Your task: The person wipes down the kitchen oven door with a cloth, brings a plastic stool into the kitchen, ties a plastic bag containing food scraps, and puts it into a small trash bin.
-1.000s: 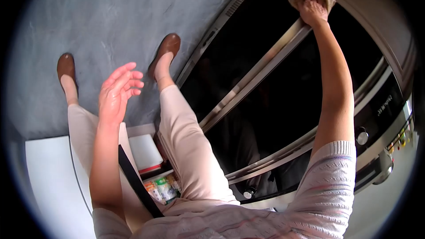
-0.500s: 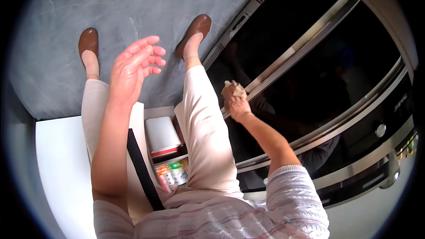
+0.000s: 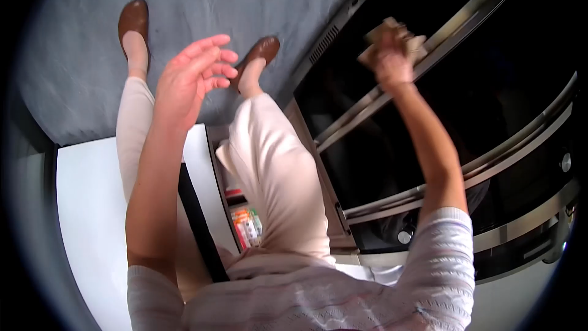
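Note:
My right hand [image 3: 395,68] presses a crumpled beige cloth [image 3: 392,29] against the black glossy front of a built-in appliance [image 3: 490,95]. Hand and cloth are slightly smeared by motion. They lie at a long metal trim strip [image 3: 462,18] that runs across this front. My left hand [image 3: 184,83] hangs in the air above the floor, touching nothing. Its fingers are loosely bent and apart, with nothing in them.
Below the right forearm sit a second metal rail [image 3: 502,165] and a round knob [image 3: 405,236]. A white drawer front [image 3: 89,208] stands pulled out by my legs; colourful packets [image 3: 247,227] lie inside. Grey floor [image 3: 196,0] stretches beyond my brown shoes [image 3: 133,18].
My right hand has slid with the cloth up and to the right along the metal strip. The left hand stays nearly in place. My legs and the view have shifted somewhat.

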Motion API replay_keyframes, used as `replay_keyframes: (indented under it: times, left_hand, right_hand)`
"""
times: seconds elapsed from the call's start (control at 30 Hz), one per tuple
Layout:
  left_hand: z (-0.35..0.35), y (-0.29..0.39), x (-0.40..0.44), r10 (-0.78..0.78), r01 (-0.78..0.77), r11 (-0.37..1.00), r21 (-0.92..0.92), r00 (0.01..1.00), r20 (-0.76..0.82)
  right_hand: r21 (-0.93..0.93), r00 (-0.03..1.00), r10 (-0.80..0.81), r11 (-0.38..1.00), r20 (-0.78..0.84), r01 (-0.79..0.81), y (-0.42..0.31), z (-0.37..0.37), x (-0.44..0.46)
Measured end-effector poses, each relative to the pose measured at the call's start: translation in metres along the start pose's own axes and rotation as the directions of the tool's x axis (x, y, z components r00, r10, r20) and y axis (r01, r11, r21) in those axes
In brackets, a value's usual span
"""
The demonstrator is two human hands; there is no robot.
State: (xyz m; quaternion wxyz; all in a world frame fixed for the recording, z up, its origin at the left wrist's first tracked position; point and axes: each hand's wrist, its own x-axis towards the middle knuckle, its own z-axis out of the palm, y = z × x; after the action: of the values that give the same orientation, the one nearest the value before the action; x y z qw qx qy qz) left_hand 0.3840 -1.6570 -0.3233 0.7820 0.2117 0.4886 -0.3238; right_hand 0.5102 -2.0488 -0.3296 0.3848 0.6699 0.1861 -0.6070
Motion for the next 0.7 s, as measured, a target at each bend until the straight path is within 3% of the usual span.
replay_keyframes:
  times: [0.03,0.07,0.2,0.23,0.33,0.37,0.4,0.47,0.53,0.57,0.67,0.7]
  left_hand:
    - [0.004,0.004,-0.002,0.017,-0.017,1.0,0.0,1.0,-0.014]
    - [0.007,0.002,-0.004,0.022,-0.022,1.0,-0.001,1.0,-0.021]
    - [0.012,-0.012,-0.02,-0.042,0.047,0.997,0.061,0.997,-0.072]
    - [0.021,-0.02,-0.035,-0.048,0.056,0.992,0.113,0.996,-0.079]
    - [0.025,-0.028,-0.045,-0.038,0.055,0.982,0.181,0.994,-0.099]
    - [0.021,-0.03,-0.045,-0.03,0.049,0.979,0.196,0.994,-0.103]
    - [0.02,-0.03,-0.042,-0.024,0.046,0.977,0.208,0.994,-0.11]
    - [0.022,-0.031,-0.048,-0.007,0.039,0.961,0.273,0.993,-0.118]
    - [0.026,-0.033,-0.051,-0.002,0.039,0.941,0.335,0.994,-0.11]
    - [0.031,-0.036,-0.052,-0.013,0.056,0.932,0.357,0.993,-0.121]
    - [0.031,-0.043,-0.047,-0.036,0.074,0.927,0.367,0.994,-0.108]
    - [0.033,-0.043,-0.046,-0.043,0.081,0.931,0.356,0.993,-0.114]
  right_hand:
    - [-0.279,0.978,-0.076,0.951,0.195,0.13,-0.035,0.012,-0.017]
    - [-0.423,0.967,-0.164,0.903,-0.196,0.068,-0.065,0.058,-0.037]
    - [-0.311,0.955,-0.292,0.904,0.047,0.292,-0.146,0.148,-0.048]
    - [-0.307,0.963,-0.268,0.915,0.026,0.263,-0.17,0.191,-0.041]
    - [-0.34,0.957,-0.289,0.899,0.008,0.275,-0.212,0.207,-0.025]
    - [-0.413,0.959,-0.273,0.884,-0.077,0.218,-0.228,0.239,-0.006]
    - [-0.379,0.962,-0.271,0.892,-0.013,0.246,-0.235,0.247,0.003]
    - [-0.475,0.956,-0.29,0.847,-0.033,0.24,-0.248,0.263,0.022]
    - [-0.416,0.955,-0.295,0.866,0.027,0.279,-0.251,0.254,0.029]
    - [-0.283,0.923,-0.352,0.879,0.153,0.383,-0.244,0.238,0.029]
    - [-0.308,0.891,-0.391,0.839,0.233,0.448,-0.241,0.24,0.019]
    - [-0.416,0.91,-0.386,0.811,0.149,0.412,-0.237,0.24,0.007]
